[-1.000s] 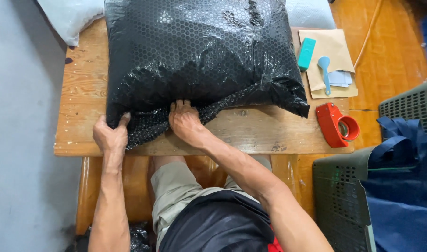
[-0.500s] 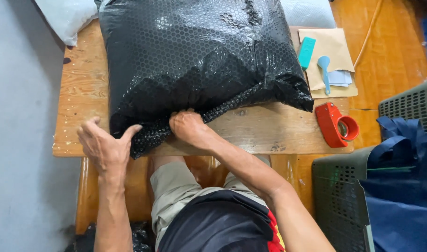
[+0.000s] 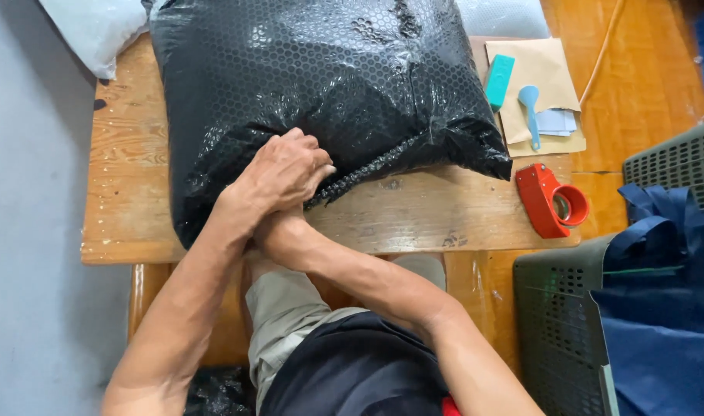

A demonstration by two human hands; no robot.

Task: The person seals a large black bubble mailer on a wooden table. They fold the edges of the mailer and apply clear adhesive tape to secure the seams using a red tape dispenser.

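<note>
Head view: left hand (image 3: 279,173) gripping black bubble-wrap parcel's (image 3: 321,85) edge, right hand beneath it, grip unclear.

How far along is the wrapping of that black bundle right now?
Done: the black bubble-wrapped bundle looks fully covered on the wooden table. In hand: left hand presses its near edge, right hand mostly hidden beneath. Left: the red tape dispenser lies apart, so sealing seems undone.

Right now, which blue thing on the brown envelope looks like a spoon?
The light blue scoop with a round head and thin handle; the teal block beside it is a flat rectangle.
</note>
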